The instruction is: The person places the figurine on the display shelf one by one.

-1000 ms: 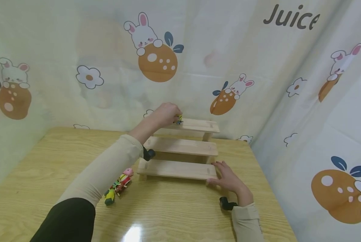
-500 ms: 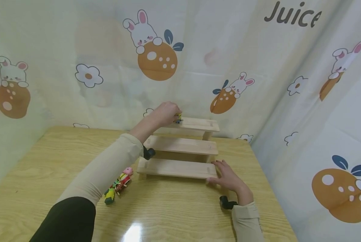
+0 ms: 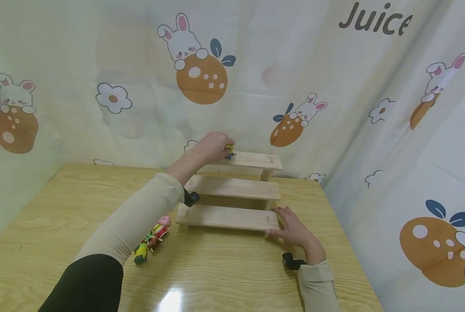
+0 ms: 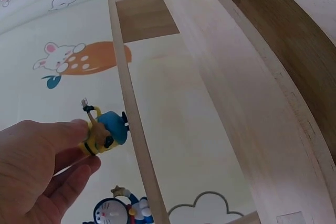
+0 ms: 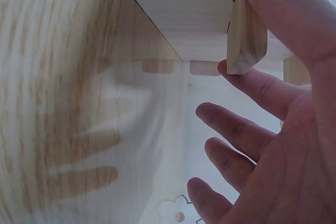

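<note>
A three-tier wooden display shelf (image 3: pixel 232 217) stands on the table. My left hand (image 3: pixel 213 146) is at its top tier and pinches a small yellow-and-blue minion-like figurine (image 4: pixel 110 128) between thumb and fingers. In the left wrist view its feet meet the top board's edge. A blue-and-white Doraemon figurine (image 4: pixel 112 212) is beside it on the same tier, partly cut off by the frame. Lower down, my right hand (image 3: pixel 295 229) holds the right end of the bottom board (image 5: pixel 245 40) between thumb and index finger; the other fingers are spread out.
Several small toy figurines (image 3: pixel 153 238) lie in a cluster on the wooden table (image 3: pixel 217 273), left of the shelf and partly behind my left sleeve. A curtain (image 3: pixel 146 125) with rabbit and fruit prints hangs close behind the shelf and on the right.
Little differs. The left hand stays at the top tier with the figurine, its fingers shifted very slightly so more of the figurine shows. The right hand keeps its place.
</note>
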The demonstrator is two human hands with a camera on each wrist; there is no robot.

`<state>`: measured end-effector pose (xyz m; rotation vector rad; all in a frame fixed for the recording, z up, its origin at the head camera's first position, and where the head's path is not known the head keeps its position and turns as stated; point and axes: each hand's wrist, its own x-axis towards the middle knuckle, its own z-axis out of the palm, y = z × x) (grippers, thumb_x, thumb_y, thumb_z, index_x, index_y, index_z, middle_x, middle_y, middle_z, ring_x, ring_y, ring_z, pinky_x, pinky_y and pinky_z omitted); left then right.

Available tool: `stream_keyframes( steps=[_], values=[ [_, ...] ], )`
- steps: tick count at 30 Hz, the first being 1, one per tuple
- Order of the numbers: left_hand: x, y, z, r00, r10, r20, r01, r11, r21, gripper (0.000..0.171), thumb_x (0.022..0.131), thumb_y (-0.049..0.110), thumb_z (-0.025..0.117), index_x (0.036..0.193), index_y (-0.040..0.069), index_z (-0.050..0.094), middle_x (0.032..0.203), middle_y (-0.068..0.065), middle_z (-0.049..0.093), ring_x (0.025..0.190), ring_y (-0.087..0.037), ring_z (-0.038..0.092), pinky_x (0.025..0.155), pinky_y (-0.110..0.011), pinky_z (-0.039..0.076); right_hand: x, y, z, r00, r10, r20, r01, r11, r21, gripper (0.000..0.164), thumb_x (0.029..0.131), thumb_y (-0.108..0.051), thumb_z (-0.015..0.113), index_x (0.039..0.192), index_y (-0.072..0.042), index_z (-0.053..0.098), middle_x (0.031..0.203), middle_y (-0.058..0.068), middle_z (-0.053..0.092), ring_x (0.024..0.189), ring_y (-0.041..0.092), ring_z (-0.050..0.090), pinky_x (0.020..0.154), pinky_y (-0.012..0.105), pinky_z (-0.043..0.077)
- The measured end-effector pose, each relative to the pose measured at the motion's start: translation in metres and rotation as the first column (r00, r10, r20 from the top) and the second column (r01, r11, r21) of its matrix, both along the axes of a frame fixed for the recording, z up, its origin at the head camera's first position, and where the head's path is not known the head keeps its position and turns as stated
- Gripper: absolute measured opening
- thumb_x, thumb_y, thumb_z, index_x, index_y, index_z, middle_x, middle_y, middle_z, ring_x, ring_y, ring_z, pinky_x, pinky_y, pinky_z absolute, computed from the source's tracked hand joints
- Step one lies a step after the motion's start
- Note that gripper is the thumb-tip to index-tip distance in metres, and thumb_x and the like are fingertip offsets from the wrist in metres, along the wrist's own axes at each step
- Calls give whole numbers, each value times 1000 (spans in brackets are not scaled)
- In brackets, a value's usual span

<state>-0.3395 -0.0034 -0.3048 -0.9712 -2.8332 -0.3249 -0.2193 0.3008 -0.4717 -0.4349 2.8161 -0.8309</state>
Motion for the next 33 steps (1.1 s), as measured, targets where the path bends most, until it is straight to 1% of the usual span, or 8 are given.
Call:
stream_keyframes(
  steps=[6,10,20,28,33],
  values=[
    [2,0,1,1000,13,9,-13,1000,22,31,93,15,58,123,8,64,119,-7,66,108,-22,61,94,-37,49,1,-1,0,1000,2,-11,-2,1000,2,85,80,-47,71,141,2,38,148,27,33,141,49,11,110,66,19],
    [1,0,0,1000,14,14,-14,1000,18,29,93,17,59,120,8,65,118,-6,67,111,-22,61,95,-37,49,1,-1,1,1000,8,-15,-8,1000,10,85,80,-48,71,141,3,38,147,28,33,141,50,12,109,66,19],
    [4,1,2,999,25,20,-25,1000,11,30,93,18,60,121,8,64,116,-7,68,108,-22,62,94,-36,50,3,-2,1,1000,4,-9,-4,1000,-1,85,81,-47,71,141,3,37,148,28,31,141,50,11,109,67,19],
    [6,1,3,999,30,20,-30,1000,7,31,93,17,60,122,8,64,118,-7,67,108,-22,61,94,-36,49,5,-4,4,1000,-4,-2,4,1000,6,85,81,-46,71,141,3,37,148,29,30,141,50,10,108,67,20],
    [6,1,6,999,31,25,-31,999,15,33,93,18,60,124,8,63,122,-8,65,112,-23,60,96,-37,49,6,-4,5,1000,-4,-5,4,1000,8,85,81,-46,71,141,3,36,148,29,30,140,51,11,108,67,20]
  ],
)
